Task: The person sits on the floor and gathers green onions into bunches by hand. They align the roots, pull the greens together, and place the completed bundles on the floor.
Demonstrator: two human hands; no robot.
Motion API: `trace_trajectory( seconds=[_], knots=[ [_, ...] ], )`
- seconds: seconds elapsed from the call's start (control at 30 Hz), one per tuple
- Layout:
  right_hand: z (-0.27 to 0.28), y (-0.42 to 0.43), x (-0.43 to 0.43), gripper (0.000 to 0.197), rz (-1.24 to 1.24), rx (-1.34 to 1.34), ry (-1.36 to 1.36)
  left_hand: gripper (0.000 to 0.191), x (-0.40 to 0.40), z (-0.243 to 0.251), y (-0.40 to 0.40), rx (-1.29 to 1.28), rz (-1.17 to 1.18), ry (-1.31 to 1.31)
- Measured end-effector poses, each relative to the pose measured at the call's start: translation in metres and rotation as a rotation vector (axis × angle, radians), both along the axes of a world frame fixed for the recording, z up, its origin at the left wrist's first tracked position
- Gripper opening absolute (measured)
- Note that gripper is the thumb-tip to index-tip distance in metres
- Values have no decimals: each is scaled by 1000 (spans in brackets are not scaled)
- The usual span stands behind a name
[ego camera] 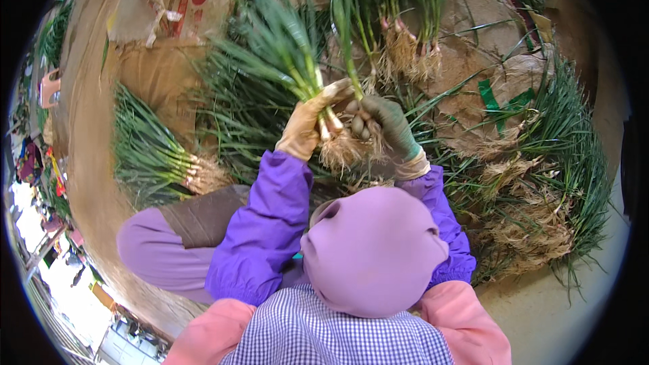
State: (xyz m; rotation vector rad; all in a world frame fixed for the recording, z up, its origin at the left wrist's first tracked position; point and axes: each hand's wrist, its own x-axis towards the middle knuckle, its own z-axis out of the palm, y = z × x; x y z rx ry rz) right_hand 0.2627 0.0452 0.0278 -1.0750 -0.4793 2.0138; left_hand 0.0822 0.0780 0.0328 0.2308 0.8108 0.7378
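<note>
Both hands wear work gloves. My left hand [309, 121], in a tan glove, grips a bunch of green onions [307, 73] below its leaves, with the roots hanging under the fist. Close beside it my right hand [393, 124], in a green and tan glove, is closed around a thinner green onion stalk [350, 55]; small round bulbs and roots show between the two hands. Loose green onions [253, 96] lie beneath and left of the hands. How the right fingertips meet the stalk is partly hidden.
A bundle of green onions [172, 157] lies at left near the bent knee. More rooted onions [400, 50] lie at top centre, and a large heap [532, 202] at right. Brown sacking [466, 4] and a printed sack [197, 15] cover the ground. A pink stool [49, 89] stands far left.
</note>
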Motion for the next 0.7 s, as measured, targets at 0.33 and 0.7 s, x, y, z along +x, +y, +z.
trace_trajectory(
  seconds=[0.33, 0.7],
  knots=[
    [3, 77, -28, 36, 359, 170, -746, 30, -14, 3, -21, 46, -37, 423],
    [-1, 26, -51, 15, -446, 78, -322, 29, 10, 11, -20, -110, 200, 199]
  ],
)
